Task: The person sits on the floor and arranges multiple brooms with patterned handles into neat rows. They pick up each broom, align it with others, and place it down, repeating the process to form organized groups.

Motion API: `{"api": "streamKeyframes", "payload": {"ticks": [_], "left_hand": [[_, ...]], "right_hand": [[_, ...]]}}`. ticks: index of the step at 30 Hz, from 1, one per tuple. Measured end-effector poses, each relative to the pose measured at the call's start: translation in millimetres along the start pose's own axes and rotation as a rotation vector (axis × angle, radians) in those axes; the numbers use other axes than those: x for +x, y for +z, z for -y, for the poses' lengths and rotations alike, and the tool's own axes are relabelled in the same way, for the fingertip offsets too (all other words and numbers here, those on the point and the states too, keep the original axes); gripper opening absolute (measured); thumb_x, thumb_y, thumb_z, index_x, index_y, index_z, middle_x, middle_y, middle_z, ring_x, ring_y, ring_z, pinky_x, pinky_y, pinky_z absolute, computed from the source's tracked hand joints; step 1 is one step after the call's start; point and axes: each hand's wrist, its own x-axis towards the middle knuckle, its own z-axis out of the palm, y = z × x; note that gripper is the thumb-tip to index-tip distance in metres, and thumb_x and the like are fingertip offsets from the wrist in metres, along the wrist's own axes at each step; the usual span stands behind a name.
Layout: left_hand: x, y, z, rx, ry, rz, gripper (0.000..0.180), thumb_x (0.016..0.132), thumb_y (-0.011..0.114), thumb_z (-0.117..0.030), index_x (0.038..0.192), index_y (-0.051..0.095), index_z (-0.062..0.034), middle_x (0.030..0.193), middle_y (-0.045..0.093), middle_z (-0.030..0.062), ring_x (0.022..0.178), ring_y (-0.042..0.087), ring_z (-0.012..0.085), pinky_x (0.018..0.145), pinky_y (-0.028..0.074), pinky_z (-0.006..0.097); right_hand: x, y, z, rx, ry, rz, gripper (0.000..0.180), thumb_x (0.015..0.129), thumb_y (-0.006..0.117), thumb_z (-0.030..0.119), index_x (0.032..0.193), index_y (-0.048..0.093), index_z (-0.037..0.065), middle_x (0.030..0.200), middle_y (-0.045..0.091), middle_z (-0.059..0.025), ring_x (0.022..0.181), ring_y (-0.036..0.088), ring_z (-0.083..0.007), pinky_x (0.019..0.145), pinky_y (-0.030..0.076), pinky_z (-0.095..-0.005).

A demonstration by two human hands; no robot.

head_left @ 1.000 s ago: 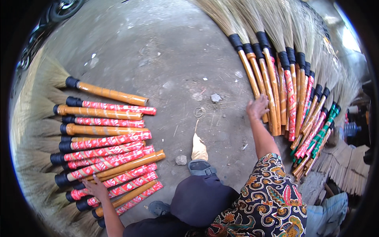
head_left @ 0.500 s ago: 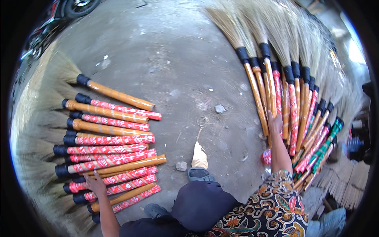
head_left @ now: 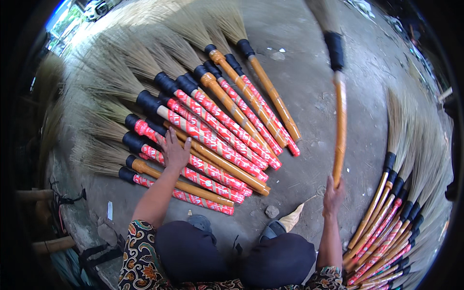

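Observation:
In my right hand (head_left: pixel 333 197), closed round the lower end of its handle, a grass broom (head_left: pixel 340 123) stands lifted off the floor. Its handle is orange-brown, with a black binding below pale bristles that run out of the top of the view. My left hand (head_left: pixel 175 149) lies with fingers spread on a fanned row of brooms, touching a red-patterned handle (head_left: pixel 212 140) and an orange-brown handle (head_left: pixel 232 170). The brooms in this row lie side by side, bristles pointing away to the upper left, and the handle ends toward my legs.
A second heap of brooms (head_left: pixel 382 217) lies at the lower right, bristles away from me. A stone (head_left: pixel 272 211) and a dry tan leaf (head_left: pixel 292 217) are on the grey floor near my foot. Bamboo poles (head_left: pixel 53 245) jut in at the left edge.
My view has swung right-to-left toward the left row. My right hand has drawn a broom from the right heap and raised it. My left hand stays on the left row.

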Motion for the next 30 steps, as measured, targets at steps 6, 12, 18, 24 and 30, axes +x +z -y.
{"api": "streamKeyframes", "payload": {"ticks": [6, 12, 18, 24, 30], "left_hand": [[-0.1, -4.4, -2.5, -0.037, 0.012, -0.020, 0.092, 0.102, 0.055, -0.055, 0.161, 0.023, 0.0082, 0.161, 0.032, 0.0303, 0.156, 0.000, 0.0541, 0.130, 0.005, 0.057], [-0.5, -5.3, -2.5, -0.048, 0.028, -0.036, 0.092, 0.102, 0.057, -0.053, 0.160, 0.023, 0.0095, 0.160, 0.033, 0.0311, 0.155, 0.002, 0.0556, 0.129, 0.005, 0.058], [1.5, -0.2, -0.1, -0.072, 0.047, -0.047, 0.091, 0.101, 0.061, -0.050, 0.160, 0.024, 0.0087, 0.159, 0.035, 0.0312, 0.154, 0.006, 0.0567, 0.129, 0.006, 0.059], [6.1, 18.3, 13.7, -0.295, 0.073, -0.028, 0.084, 0.105, 0.058, -0.045, 0.161, 0.025, 0.0090, 0.166, 0.029, 0.0298, 0.154, 0.022, 0.0469, 0.129, 0.010, 0.052], [15.9, 27.8, 22.7, 0.156, 0.188, -0.041, 0.082, 0.109, 0.046, -0.049, 0.157, 0.027, 0.0142, 0.159, 0.041, 0.0312, 0.153, 0.035, 0.0355, 0.129, 0.000, 0.059]], "right_hand": [[57.7, 132.0, 142.9, 0.081, -0.273, 0.282, 0.055, 0.098, 0.071, 0.043, 0.133, 0.061, 0.002, 0.098, 0.073, -0.0259, 0.087, 0.073, -0.0411, 0.082, 0.057, -0.0465], [48.2, 234.7, 188.6, -0.458, -0.438, 0.501, 0.057, 0.104, 0.060, 0.035, 0.157, 0.047, 0.020, 0.162, 0.041, -0.0082, 0.147, 0.038, -0.0317, 0.109, 0.041, -0.0672], [55.3, 235.6, 166.0, -0.324, -0.538, 0.520, 0.063, 0.100, 0.064, 0.036, 0.158, 0.045, 0.019, 0.163, 0.042, -0.0055, 0.147, 0.040, -0.0344, 0.112, 0.040, -0.0642], [66.6, 139.2, 35.0, -0.231, -0.269, 0.151, 0.068, 0.101, 0.064, 0.036, 0.156, 0.043, 0.004, 0.159, 0.045, -0.0196, 0.146, 0.043, -0.0379, 0.118, 0.035, -0.0544], [11.1, -50.2, -183.9, -0.734, 0.472, -0.232, 0.073, 0.098, 0.067, 0.037, 0.155, 0.041, -0.001, 0.159, 0.044, -0.0237, 0.147, 0.041, -0.0406, 0.119, 0.035, -0.0558]]}}
